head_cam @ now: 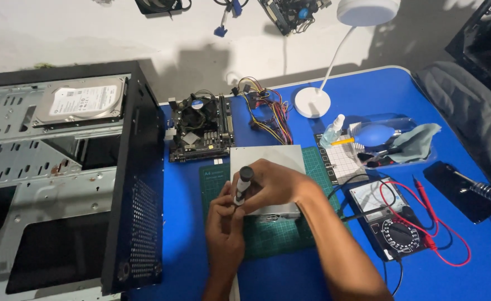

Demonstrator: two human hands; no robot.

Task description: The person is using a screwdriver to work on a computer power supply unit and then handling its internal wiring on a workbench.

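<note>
My right hand (276,187) grips a screwdriver (244,181) with a black and grey handle, held upright over the near left corner of a grey metal power supply box (268,157). My left hand (223,228) sits just below it, fingers closed around the lower shaft of the screwdriver. The box rests on a green cutting mat (279,234) on the blue table (323,95). The screwdriver tip is hidden behind my fingers.
An open black computer case (139,167) with a hard drive (81,103) stands at left. A motherboard (201,128) and coloured cable bundle (268,114) lie behind the box. At right are a multimeter (390,220) with red leads, a white lamp (312,102), a spray bottle (332,131) and a clear tray (396,125).
</note>
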